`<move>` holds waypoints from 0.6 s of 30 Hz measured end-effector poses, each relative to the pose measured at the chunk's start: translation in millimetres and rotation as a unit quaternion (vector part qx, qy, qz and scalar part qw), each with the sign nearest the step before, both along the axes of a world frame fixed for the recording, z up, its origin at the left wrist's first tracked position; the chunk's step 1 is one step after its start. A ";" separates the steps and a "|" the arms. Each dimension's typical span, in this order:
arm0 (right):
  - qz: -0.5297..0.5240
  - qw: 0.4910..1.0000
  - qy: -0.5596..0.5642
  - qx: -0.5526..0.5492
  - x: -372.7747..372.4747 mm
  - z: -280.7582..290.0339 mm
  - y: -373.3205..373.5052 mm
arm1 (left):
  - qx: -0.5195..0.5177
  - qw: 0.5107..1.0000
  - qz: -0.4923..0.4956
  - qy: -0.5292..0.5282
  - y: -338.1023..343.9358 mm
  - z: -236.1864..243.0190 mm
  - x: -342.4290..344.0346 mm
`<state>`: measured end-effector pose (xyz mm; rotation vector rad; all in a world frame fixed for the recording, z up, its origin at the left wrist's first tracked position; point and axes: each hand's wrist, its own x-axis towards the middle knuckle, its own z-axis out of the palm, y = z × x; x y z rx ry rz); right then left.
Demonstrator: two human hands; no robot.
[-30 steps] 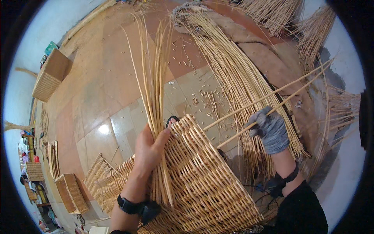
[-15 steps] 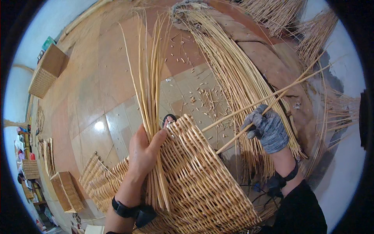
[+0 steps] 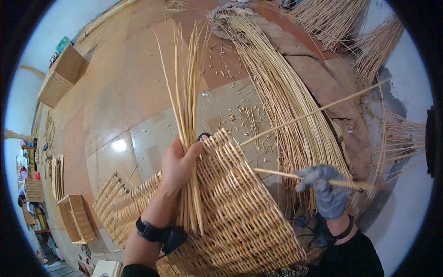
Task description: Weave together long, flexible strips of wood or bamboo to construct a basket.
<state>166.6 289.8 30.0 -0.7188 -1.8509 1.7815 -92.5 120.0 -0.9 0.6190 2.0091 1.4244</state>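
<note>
My left hand (image 3: pixel 175 168), bare, is closed round a bundle of long pale rods (image 3: pixel 183 106) lying lengthwise against a woven wicker panel (image 3: pixel 244 217), its thumb near the panel's top edge. My right hand (image 3: pixel 325 184), in a grey glove, is closed on a single rod (image 3: pixel 272 171) that sticks out from the panel's right edge, running almost level and blurred at its outer end. Above that, another rod (image 3: pixel 314 113) reaches from the panel up to the right, untouched. A dark shoe (image 3: pixel 202 136) with a bare toe shows behind the panel's top.
A long pile of rods (image 3: pixel 288 101) lies on brown sacking at the right, with more bundles (image 3: pixel 332 18) by the wall. Cut bits litter the tiled floor (image 3: pixel 115 92). Wicker baskets (image 3: pixel 62 76) stand at the left, another (image 3: pixel 76 221) lower down beside cluttered shelves.
My right hand has moved down and right, swinging the held rod from a rising slant to nearly level, apart from the upper rod. My left hand still grips the bundle.
</note>
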 end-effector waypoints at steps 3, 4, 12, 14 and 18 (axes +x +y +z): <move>-0.024 0.998 0.049 0.013 6.1 25.8 -19.6 | 0.072 0.995 0.020 -0.071 1.9 23.7 15.5; 0.060 0.996 0.001 -0.061 4.5 32.3 -23.2 | 0.108 0.993 0.000 -0.046 0.0 33.9 24.8; 0.360 0.891 -0.243 -0.133 -6.6 23.5 -85.0 | 0.081 0.981 -0.010 -0.178 -38.6 66.3 124.0; 0.377 0.878 -0.260 -0.142 -3.4 27.2 -93.2 | 0.059 0.986 -0.010 -0.154 -55.4 64.2 126.7; 0.212 0.975 0.059 0.009 22.6 61.7 -69.1 | 0.062 0.984 0.065 -0.155 -87.2 52.7 118.8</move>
